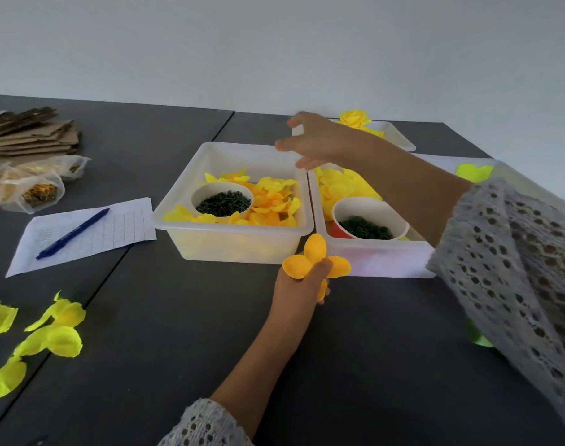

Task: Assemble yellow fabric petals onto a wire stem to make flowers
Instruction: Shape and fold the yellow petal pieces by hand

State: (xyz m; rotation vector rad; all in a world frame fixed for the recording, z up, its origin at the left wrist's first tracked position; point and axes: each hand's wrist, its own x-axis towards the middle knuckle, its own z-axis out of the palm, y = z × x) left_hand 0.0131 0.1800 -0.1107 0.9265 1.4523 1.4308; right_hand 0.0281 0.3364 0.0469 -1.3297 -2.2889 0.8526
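Observation:
My left hand holds an orange-yellow fabric petal piece with several lobes, just in front of the bins. My right hand is stretched out above the far edge of the left bin, fingers spread and holding nothing. That bin holds orange-yellow petals and a white cup of dark green pieces. The right bin holds lighter yellow petals and a red cup of dark green pieces. A finished yellow flower lies in a far tray. No wire stem shows.
Loose bright yellow petals lie at the left front of the dark table. A lined sheet with a blue pen sits left of the bins. Plastic bags and cardboard lie at far left.

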